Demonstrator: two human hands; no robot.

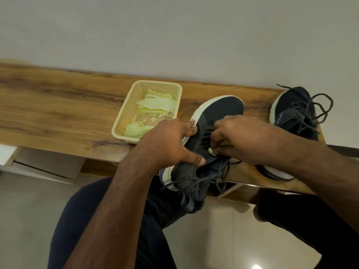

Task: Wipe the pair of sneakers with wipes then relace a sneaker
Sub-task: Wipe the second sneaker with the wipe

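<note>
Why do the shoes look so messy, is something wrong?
Nothing is broken. The sneaker being wiped sticks out past the shelf edge, steadied by the left hand, and its laces dangle loose. The other sneaker has tangled, untied laces too.

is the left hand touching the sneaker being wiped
Touching. The head view shows the left hand gripping the near sneaker: fingers wrap over its white sole edge and the thumb presses on the dark upper near the laces.
</note>
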